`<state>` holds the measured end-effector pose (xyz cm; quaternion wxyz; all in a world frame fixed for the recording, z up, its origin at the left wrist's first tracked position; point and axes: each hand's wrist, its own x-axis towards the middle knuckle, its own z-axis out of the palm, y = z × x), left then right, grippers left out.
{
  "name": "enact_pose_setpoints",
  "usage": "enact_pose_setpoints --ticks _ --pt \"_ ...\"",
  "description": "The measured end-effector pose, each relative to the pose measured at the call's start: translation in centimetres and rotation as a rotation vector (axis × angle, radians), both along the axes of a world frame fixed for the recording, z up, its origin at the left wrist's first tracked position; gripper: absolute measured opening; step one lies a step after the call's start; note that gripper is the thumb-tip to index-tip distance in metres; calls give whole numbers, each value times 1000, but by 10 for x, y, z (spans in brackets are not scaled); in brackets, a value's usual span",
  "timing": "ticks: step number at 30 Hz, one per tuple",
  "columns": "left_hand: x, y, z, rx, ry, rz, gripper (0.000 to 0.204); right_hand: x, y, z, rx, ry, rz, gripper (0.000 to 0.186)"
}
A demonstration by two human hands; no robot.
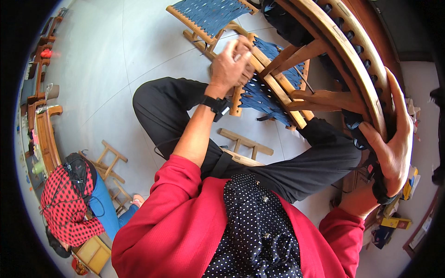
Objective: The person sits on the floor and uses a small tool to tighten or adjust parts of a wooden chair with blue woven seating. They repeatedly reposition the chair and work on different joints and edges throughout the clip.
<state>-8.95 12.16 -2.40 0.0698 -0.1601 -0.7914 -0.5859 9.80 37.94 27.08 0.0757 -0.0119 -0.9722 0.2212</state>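
Observation:
My right hand (pixel 394 148) grips the curved wooden rail (pixel 364 76) of a chair frame with black lacing, tilted up at the right. Its slanted legs (pixel 324 96) reach down to straight wooden bars (pixel 278 88) beside a blue woven-strap seat (pixel 263 102). My left hand (pixel 232 65) is at the upper end of these bars, its fingers curled and somewhat blurred; what they hold, if anything, I cannot make out. Behind it another low wooden stool (pixel 208 16) with blue straps stands on the tiled floor.
At lower left a person (pixel 69 199) in a checked top bends beside small wooden frames (pixel 109 162). A loose wooden frame (pixel 245 141) lies between my knees. Wooden furniture (pixel 46 134) lines the left wall; boxes and assorted items (pixel 394 222) are piled at lower right.

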Motion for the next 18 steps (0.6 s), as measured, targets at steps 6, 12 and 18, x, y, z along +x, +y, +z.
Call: enact_pose_setpoints --ticks 6,12,18 --pt "10 40 -27 -465 236 -29 29 -1 10 -2 -38 -50 -66 92" --pt "-16 39 -41 -436 124 -51 21 -2 4 -8 -51 -7 4 91" --pt "-34 39 -29 -395 57 80 21 1 5 -5 45 -16 -19 89"
